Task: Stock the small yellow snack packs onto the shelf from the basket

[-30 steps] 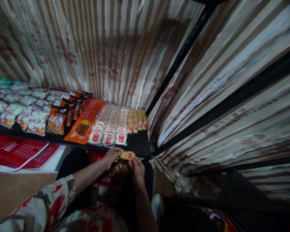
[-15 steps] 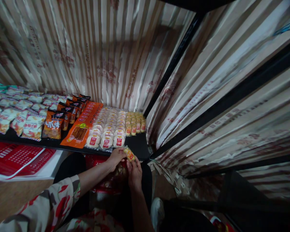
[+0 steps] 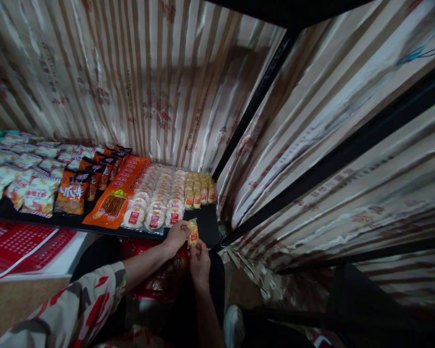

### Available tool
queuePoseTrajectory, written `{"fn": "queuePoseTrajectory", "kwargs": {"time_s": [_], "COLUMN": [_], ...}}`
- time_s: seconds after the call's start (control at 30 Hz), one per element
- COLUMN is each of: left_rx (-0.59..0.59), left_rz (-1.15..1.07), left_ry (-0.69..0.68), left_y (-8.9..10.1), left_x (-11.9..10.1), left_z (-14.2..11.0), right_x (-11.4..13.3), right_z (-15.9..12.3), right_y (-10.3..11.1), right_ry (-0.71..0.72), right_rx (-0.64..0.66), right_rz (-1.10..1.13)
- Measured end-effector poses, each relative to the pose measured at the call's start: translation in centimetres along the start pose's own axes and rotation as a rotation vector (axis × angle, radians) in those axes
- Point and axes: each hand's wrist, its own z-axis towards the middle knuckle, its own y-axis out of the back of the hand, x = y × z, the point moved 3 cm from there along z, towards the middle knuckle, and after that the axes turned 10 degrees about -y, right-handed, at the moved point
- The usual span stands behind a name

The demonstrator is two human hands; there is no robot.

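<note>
The pack (image 3: 193, 233), a small yellow one in clear wrap, is at the front edge of the shelf (image 3: 208, 222), in front of its bare right corner. Its long axis runs nearly straight away from the person, one short end toward the back of the shelf and the other toward the body. The printed face, with its red patch, is turned up to the camera.

The left hand (image 3: 177, 236) holds the pack at its left side, fingertips drawn close on the wrap. The right hand (image 3: 200, 263) holds the near end, thumb and fingers nearly together, the rest of the hand below it. Neither hand is spread wide.

Beyond the pack, yellow packs (image 3: 203, 186) of the same kind stand in rows at the shelf's right end. Just left of them are rows of round white packs (image 3: 154, 217), then a long orange bag (image 3: 112, 205) lying flat, its length running front to back. Further left are brown bags (image 3: 71, 193) and white bags (image 3: 39, 195). A red basket (image 3: 159, 285) sits below the forearms, partly hidden.
</note>
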Motion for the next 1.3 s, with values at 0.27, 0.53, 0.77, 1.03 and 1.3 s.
{"fn": "queuePoseTrajectory", "kwargs": {"time_s": [0.27, 0.53, 0.77, 1.03, 1.3], "left_rx": [-0.040, 0.026, 0.006, -0.008, -0.041], "left_rz": [0.160, 0.281, 0.323, 0.382, 0.230], "left_ry": [-0.095, -0.222, -0.201, -0.221, -0.177], "left_y": [-1.1, -2.5, -3.8, -4.9, -5.7], "left_x": [0.2, 0.0, 0.0, 0.5, 0.1], "left_z": [1.6, 3.2, 4.8, 6.5, 7.0], "right_x": [1.8, 2.1, 2.3, 1.9, 1.9], "right_z": [1.3, 4.0, 5.8, 7.8, 9.9], "right_y": [0.9, 0.9, 1.1, 1.0, 0.7], "right_ry": [0.333, 0.377, 0.400, 0.374, 0.394], "right_rx": [-0.213, -0.223, -0.245, -0.265, -0.283], "right_rz": [-0.581, -0.564, -0.555, -0.512, -0.437]}}
